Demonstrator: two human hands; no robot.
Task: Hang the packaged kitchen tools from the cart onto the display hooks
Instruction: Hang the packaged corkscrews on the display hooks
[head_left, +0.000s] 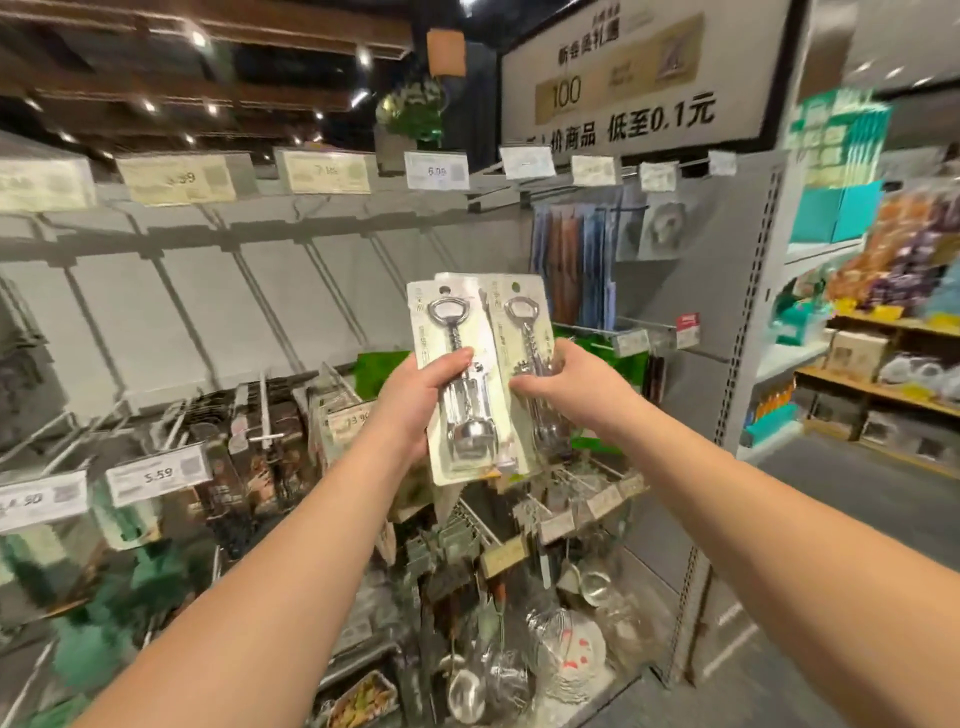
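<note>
I hold two carded corkscrew packs upright in front of the shelf wall. My left hand (415, 400) grips the front corkscrew pack (457, 332) by its lower half, thumb across the clear blister. My right hand (563, 382) grips the second corkscrew pack (524, 317), which sits partly behind the first and leans right. A third card edge shows behind them. Bare display hooks (291, 254) slant along the grey back panel above and to the left, each with a price tag (324, 170) at its tip.
Lower hooks at the left carry dark packaged goods behind price tags (156, 475). Ladles and strainers (576, 587) hang below my hands. Cloth packs (576, 260) hang at the right. A perforated upright (748, 332) ends the bay; an aisle and wooden shelves (883, 395) lie beyond.
</note>
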